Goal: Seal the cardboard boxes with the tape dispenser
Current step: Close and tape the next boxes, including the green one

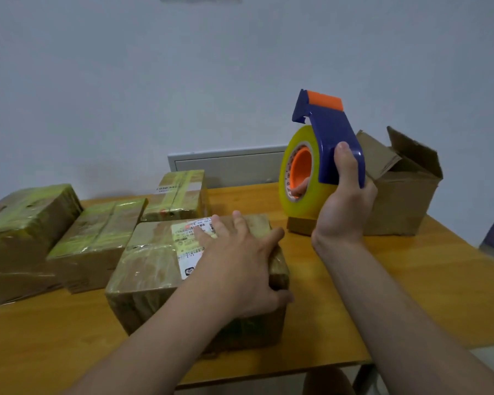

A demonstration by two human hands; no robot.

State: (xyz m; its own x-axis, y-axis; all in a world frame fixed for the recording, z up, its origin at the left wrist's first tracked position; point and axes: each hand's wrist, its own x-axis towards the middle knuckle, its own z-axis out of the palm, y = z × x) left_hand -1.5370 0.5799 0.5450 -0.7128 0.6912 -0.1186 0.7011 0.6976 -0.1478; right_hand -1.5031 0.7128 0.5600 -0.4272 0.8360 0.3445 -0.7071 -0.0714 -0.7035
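Our left hand [240,263] lies open, fingers spread flat on top of the nearest taped box [151,269], with the thumb over its right edge. It partly covers a white shipping label [189,249] with barcodes, whose print is too small to read.

Our right hand [345,206] grips the blue tape dispenser [330,138] upright over the far middle of the wooden table [411,297]. The orange blade end points up, and fingertips show through the orange core of the yellowish tape roll [295,208].

A small cardboard box [300,226] sits just below the roll; we cannot tell whether they touch. An open cardboard box [402,195], flaps up, stands behind the right hand.

On the left crowd a large taped box [20,232], a flat taped box [97,238] and a rear taped box [180,195] labelled partly "030 55". Bare tabletop runs along the right edge and near corner.
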